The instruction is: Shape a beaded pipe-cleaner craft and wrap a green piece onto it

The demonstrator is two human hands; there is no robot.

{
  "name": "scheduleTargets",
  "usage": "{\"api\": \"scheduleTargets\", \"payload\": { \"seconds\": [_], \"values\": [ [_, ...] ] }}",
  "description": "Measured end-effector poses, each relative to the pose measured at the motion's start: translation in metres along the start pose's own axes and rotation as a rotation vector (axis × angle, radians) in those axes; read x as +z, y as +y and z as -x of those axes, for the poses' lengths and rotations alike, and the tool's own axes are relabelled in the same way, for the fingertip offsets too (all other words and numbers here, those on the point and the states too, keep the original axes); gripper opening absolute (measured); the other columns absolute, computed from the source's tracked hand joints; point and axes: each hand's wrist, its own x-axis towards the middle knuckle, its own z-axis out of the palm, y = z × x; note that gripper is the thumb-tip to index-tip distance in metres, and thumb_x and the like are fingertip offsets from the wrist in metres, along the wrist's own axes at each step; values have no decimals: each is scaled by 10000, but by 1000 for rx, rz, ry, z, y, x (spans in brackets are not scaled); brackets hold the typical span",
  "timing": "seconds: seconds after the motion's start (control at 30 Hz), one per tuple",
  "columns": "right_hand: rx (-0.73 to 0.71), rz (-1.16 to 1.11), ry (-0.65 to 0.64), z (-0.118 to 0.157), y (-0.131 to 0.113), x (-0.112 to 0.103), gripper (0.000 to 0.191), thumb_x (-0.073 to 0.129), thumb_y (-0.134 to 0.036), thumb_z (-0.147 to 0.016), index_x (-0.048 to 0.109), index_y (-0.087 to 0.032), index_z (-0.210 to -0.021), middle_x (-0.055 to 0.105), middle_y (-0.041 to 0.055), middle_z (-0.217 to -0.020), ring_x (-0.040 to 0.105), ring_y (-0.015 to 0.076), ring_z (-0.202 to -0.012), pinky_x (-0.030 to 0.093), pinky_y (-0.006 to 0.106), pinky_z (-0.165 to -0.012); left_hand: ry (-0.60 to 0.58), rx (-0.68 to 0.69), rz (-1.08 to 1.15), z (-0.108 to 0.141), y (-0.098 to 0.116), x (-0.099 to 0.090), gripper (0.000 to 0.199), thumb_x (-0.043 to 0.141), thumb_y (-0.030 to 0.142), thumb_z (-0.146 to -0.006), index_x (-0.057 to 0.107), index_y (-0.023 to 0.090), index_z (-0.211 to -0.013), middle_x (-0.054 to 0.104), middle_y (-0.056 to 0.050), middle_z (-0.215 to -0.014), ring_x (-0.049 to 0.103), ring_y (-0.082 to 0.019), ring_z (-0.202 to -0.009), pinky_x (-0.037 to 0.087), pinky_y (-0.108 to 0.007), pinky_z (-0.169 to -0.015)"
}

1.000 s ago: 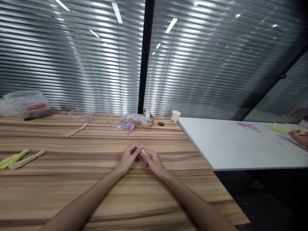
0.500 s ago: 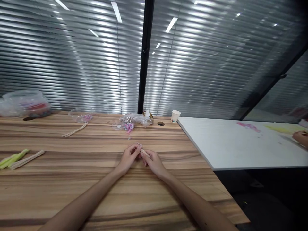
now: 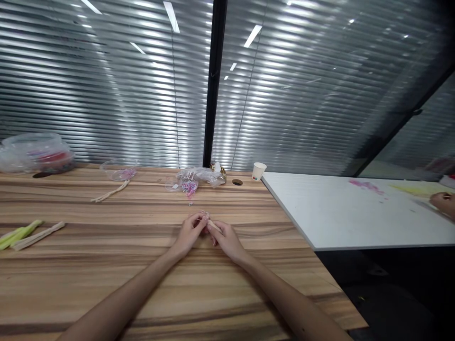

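Over the middle of the wooden table, my left hand (image 3: 191,232) and my right hand (image 3: 224,239) meet at the fingertips. Both are closed in a pinch on a short cream-coloured strip (image 3: 214,227), which shows between thumbs and fingers. It resembles the cream strips on the table, but most of it is hidden. A tiny pinkish bit (image 3: 204,213) shows at my left fingertips, too small to name. Just beyond the hands lies a small ring-like piece (image 3: 190,203). Behind it, a pile of pink and grey small pieces (image 3: 189,186) spills from a clear plastic bag (image 3: 208,175).
Cream strips (image 3: 110,192) and yellow strips (image 3: 21,235) lie to the left. Clear tubs (image 3: 121,166) and a paper cup (image 3: 259,171) stand along the back. At right, a white table (image 3: 334,213) carries pink pieces (image 3: 367,186), and another person's hand (image 3: 444,203) is there.
My hands keep nearly the same place and grip on the cream strip. The other person's hand at the far right has shifted slightly left.
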Motion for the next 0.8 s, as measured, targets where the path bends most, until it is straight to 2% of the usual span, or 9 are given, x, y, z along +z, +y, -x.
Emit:
{"api": "scheduleTargets", "payload": {
  "seconds": [0.53,0.8],
  "values": [
    [1,9,6,0,1,0,360,454,-472,-825,546,-145,-705,444,-29,-509,404,93,-471,303,206,-463,-4,17,13,0,2,0,313,526,436,-772,573,129,-736,514,0,-658,453,-104,-602,375,-211,-575],
    [-4,15,-3,1,0,0,349,445,-461,-834,558,-149,-726,450,-30,-514,415,94,-474,313,207,-474,2,21,-26,1,2,0,330,506,444,-784,598,127,-787,511,-4,-645,450,-112,-603,372,-217,-571]
  ]
}}
